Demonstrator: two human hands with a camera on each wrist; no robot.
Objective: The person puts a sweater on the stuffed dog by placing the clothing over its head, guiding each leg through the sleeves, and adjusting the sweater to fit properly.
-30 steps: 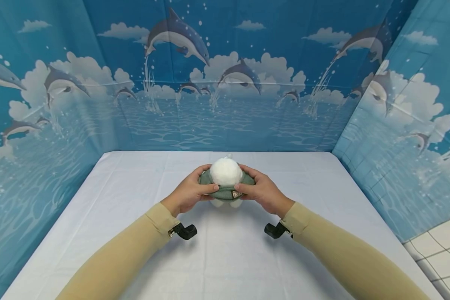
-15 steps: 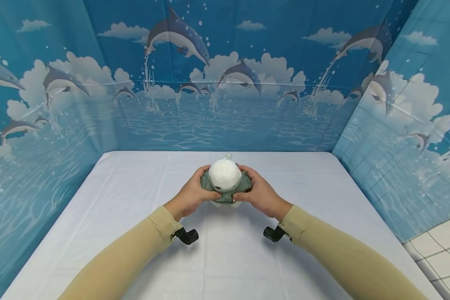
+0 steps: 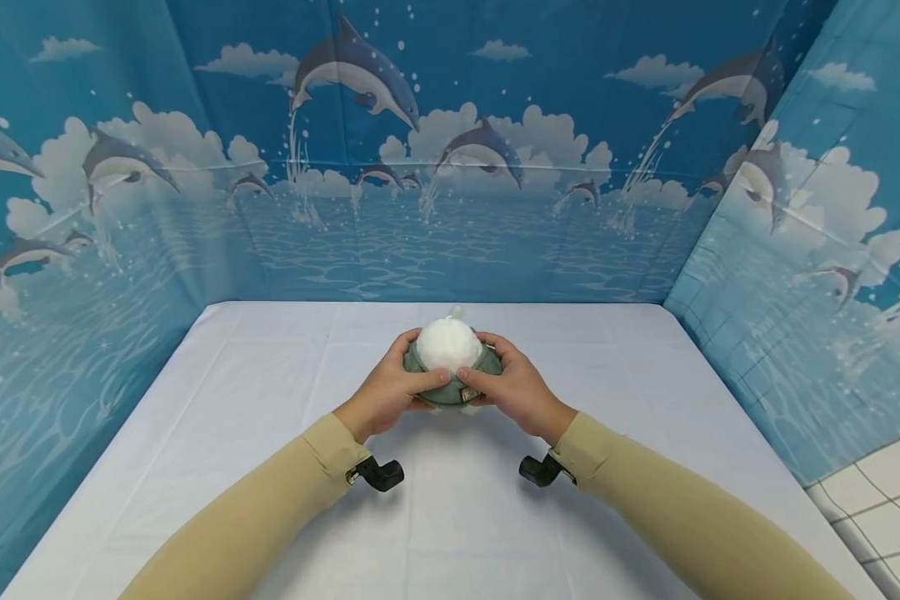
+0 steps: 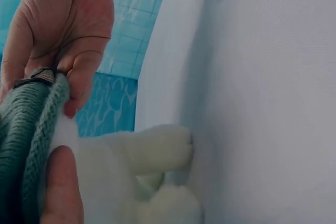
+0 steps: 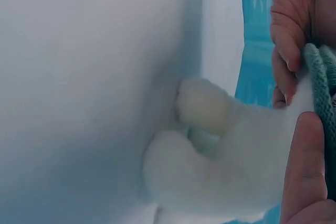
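Note:
A white plush toy (image 3: pixel 448 343) wearing a green knitted sweater (image 3: pixel 438 392) is upright at the middle of the table. My left hand (image 3: pixel 385 385) grips it from the left, and my right hand (image 3: pixel 523 387) from the right. Both thumbs lie on the front of the sweater, their tips almost meeting; the other fingers go round the sides and are partly hidden. A small label (image 3: pixel 468 393) shows beside the right thumb. In the left wrist view the sweater's edge is bunched above the toy's bare white legs (image 4: pixel 157 148). The right wrist view shows these legs (image 5: pixel 178 166) at the tabletop.
A white cloth (image 3: pixel 465 517) covers the table. Blue curtains (image 3: pixel 450 233) printed with dolphins stand behind it and along both sides. Black wrist-mounted devices (image 3: pixel 381 475) hang under both cuffs. White floor tiles (image 3: pixel 885 492) show at the lower right.
The toy's head first dipped forward, then its front lifted again. The sweater looks narrower from side to side. My hands have come closer together, with both thumbs moved inward and higher.

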